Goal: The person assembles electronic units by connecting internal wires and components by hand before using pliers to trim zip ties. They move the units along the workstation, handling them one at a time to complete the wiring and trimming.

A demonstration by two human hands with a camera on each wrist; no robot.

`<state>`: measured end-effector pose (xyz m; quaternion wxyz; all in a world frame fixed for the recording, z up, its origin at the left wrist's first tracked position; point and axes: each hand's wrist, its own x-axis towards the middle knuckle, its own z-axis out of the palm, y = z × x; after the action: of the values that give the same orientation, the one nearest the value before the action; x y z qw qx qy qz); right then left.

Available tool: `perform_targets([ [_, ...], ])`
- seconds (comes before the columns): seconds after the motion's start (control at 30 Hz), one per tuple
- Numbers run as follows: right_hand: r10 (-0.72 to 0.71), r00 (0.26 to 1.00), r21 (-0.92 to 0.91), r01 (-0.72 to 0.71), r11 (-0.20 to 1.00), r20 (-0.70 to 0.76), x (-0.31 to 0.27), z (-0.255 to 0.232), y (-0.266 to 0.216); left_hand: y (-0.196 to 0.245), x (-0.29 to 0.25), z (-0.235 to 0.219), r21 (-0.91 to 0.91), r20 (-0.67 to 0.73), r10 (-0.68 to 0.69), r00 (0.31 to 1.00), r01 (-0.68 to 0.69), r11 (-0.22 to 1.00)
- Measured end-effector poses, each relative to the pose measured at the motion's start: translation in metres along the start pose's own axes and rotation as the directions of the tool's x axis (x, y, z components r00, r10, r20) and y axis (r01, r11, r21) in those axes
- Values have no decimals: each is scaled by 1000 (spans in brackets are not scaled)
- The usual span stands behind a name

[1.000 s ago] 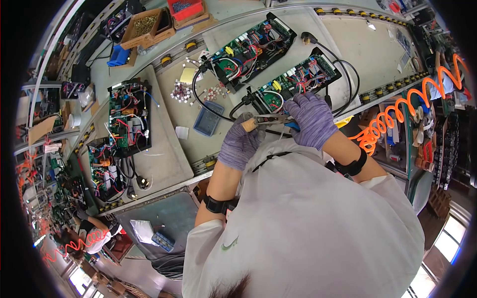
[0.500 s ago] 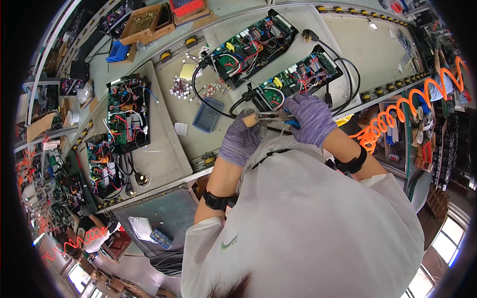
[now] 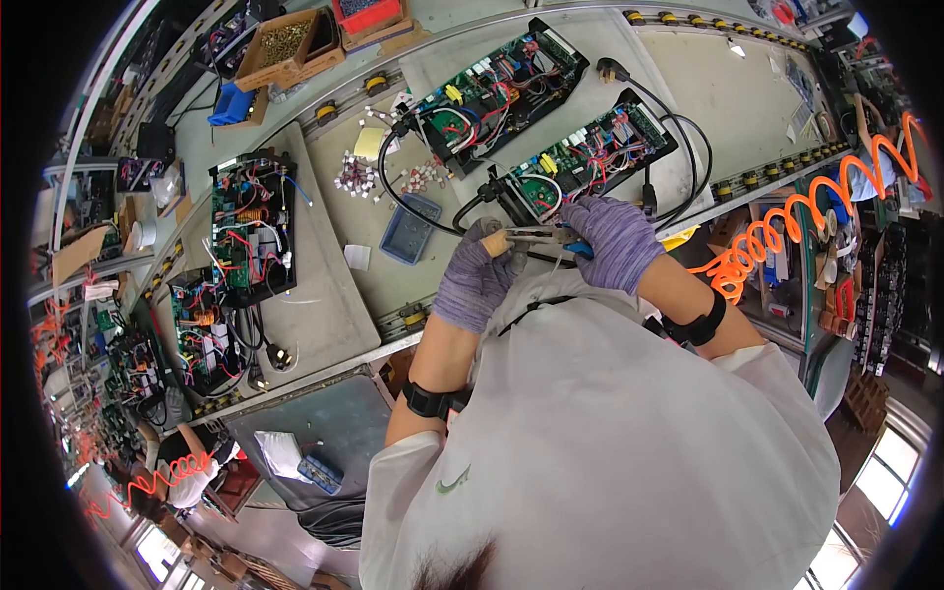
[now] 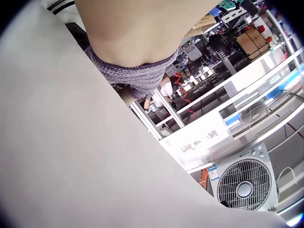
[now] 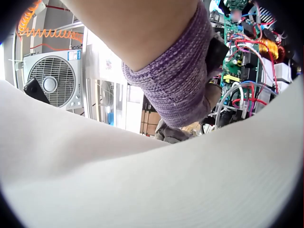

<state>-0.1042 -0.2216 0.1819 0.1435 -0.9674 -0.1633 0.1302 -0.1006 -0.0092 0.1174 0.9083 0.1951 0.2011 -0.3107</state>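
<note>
- Up close to the chest in the head view, both gloved hands are meeting at the near edge of the bench. The left hand (image 3: 475, 280) is curling round a tan wooden handle (image 3: 495, 243), and the right hand (image 3: 612, 239) is wrapping round the blue grips of the pliers (image 3: 551, 236).
- So the pliers are sitting between the two hands, long axis running roughly 9 to 3 o'clock, nose pointing toward 9 at the left hand. The right hand is the one on them; the left hand is just beside the nose.
- What the nose is biting I can't tell, it's too small, though a thin pale wire seems to be hanging under it.
- The nearer circuit board (image 3: 588, 152) is lying at about 12 o'clock from the grip, just past the fingers, with its black power cord (image 3: 688, 147) looping off toward 2. A second board (image 3: 497, 84) is sitting further out at 11, and a blue tray (image 3: 411, 228) at 9.
- Left wrist view is mostly shirt and forearm; only the glove cuff (image 4: 137, 76) is showing, so no read on the fingers there. A fan (image 4: 243, 183) is sitting at 5 o'clock.
- Right wrist view: the purple glove (image 5: 183, 88) is curling in toward a green board (image 5: 247, 61) at 2 o'clock, fingers bent, but the pliers themselves are hiding.
</note>
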Motion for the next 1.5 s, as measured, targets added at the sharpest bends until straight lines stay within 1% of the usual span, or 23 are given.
perform_targets([
  [0.23,69,988,83,-82,993,141,4,-4,0,0,5,-2,13,7,-5,1000,5,1000],
  [0.33,68,984,184,-98,978,162,6,5,5,2,8,7,74,-1,11,1000,-11,997],
  [0.4,39,965,375,-138,917,261,8,3,4,5,9,17,119,-31,24,999,-20,993],
  [0.43,16,952,462,-163,872,305,8,1,5,7,9,20,223,-72,125,990,-106,969],
  [0.5,-16,951,696,-214,685,308,6,14,13,10,9,26,434,-115,332,936,-254,865],
  [0.53,-32,952,790,-234,567,305,5,21,19,14,13,22,669,-70,492,868,-325,668],
  [0.57,0,940,827,-301,476,342,4,24,23,20,20,11,845,23,622,783,-348,407],
  [0.6,11,941,884,-321,340,338,3,26,26,26,28,-1,941,154,710,687,-322,107],
  [0.63,20,942,923,-332,197,334,3,27,29,33,35,-6,920,298,747,595,-387,-59],
  [0.67,30,943,942,-333,48,332,2,27,32,38,39,-8,897,429,701,570,-358,-259],
  [0.73,64,940,942,-330,-63,334,-1,27,41,47,42,5,738,650,537,538,-275,-616],
  [0.77,83,942,943,-319,-94,326,-3,31,45,53,47,14,539,782,331,528,-305,-785],
  [0.87,103,950,947,-275,-165,294,-4,42,54,50,58,45,536,639,68,766,-381,-753],
  [0.9,105,954,949,-257,-185,279,-4,42,55,51,68,42,488,595,1,803,-361,-795],
  [1.0,27,969,959,-238,-151,244,-4,35,59,61,89,43,511,299,-89,950,-238,-826],
  [1.03,22,973,958,-223,-179,231,-3,33,61,68,91,40,507,411,-100,906,-318,-801],
  [1.13,6,981,946,-183,-269,191,-3,34,63,99,86,53,560,361,-126,924,-323,-763],
  [1.17,-1,984,939,-170,-298,177,-2,33,64,109,85,39,568,530,-67,845,-412,-713],
  [1.27,15,973,928,-215,-304,230,3,27,65,114,72,57,822,517,54,854,-479,-307],
  [1.3,23,975,920,-202,-336,223,7,29,65,105,66,66,860,510,152,847,-506,-68],
  [1.4,58,961,892,-228,-389,271,18,12,48,84,76,65,856,468,305,830,-511,76],
  [1.43,-46,963,906,-267,-328,267,25,8,48,76,85,63,791,543,368,755,-607,79],
  [1.5,-167,956,851,-290,-437,240,37,16,52,65,89,64,803,362,354,862,-482,351],
])
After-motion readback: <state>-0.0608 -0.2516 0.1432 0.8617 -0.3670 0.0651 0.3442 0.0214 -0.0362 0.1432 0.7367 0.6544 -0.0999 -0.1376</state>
